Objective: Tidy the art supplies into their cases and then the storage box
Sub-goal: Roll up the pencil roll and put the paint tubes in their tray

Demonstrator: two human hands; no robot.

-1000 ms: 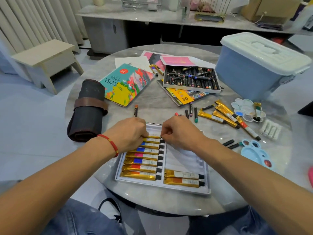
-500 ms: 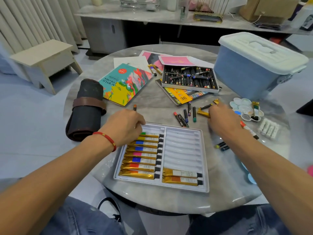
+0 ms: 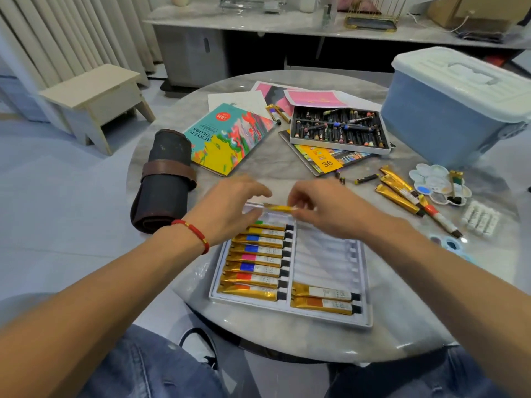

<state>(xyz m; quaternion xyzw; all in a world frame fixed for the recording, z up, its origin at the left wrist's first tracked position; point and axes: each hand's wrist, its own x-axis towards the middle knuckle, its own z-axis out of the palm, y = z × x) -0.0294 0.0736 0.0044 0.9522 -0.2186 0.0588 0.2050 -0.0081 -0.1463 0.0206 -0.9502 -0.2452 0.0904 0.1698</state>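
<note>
The right hand (image 3: 324, 208) pinches one end of a gold paint tube (image 3: 278, 208), and the left hand (image 3: 230, 205) meets it from the other side with loosely spread fingers; the motion blur leaves it unclear whether the left hand grips the tube or only steadies it. The tube lies crosswise between the two hands, its long axis running left to right, hovering just above the far end of the white tray (image 3: 365, 285). That lines it up with the tubes already seated, so the likely next step is to lower it straight into the free slot at the top of the left column. The left column holds a row of tubes side by side; the right column holds only two at the near end, its other slots bare. More loose tubes (image 3: 398, 193) lie on the tabletop (image 3: 402, 326) to the right, nearer the right hand, beside a flower-shaped palette (image 3: 431, 179). Farther off sits an open case of oil pastels (image 3: 339, 127), and the blue storage box (image 3: 448, 110) stands with its lid on.
</note>
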